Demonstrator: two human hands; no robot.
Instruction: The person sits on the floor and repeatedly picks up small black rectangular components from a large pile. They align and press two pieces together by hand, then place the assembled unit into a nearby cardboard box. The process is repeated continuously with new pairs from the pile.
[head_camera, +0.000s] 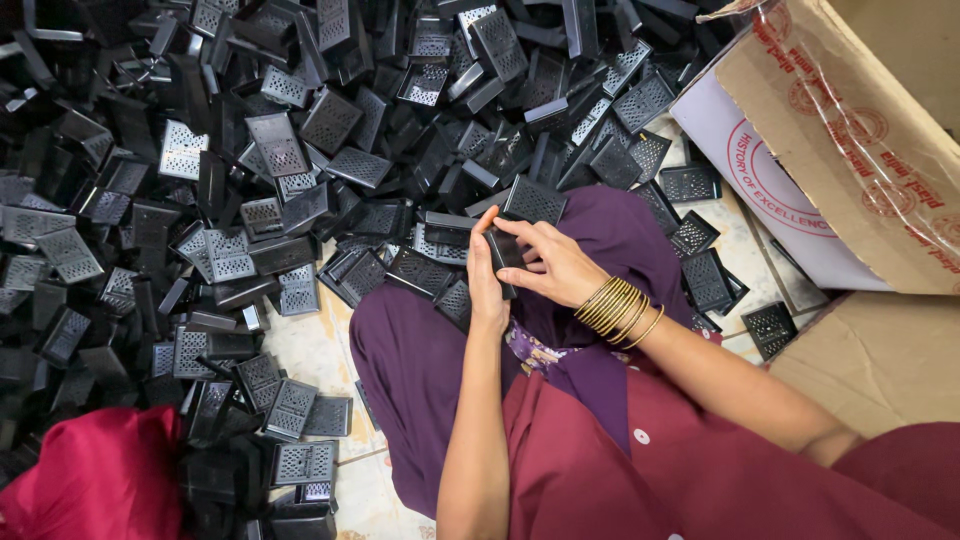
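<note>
Head view only. The small black part (503, 252) sat largely hidden between both hands over the lap; its shape could not be made out fully. Left hand (487, 280) was curled around the part's left edge, thumb up along it. Right hand (550, 265), gold bangles (615, 308) at the wrist, pinched the part from the right, fingers only slightly parted. Pile of black perforated plastic covers (280, 150) covered the tiled floor (320, 345), running past the frame's top and left. Cardboard box (850, 130) stood at right, cut off. Red cloth (95, 475) lay at lower left.
</note>
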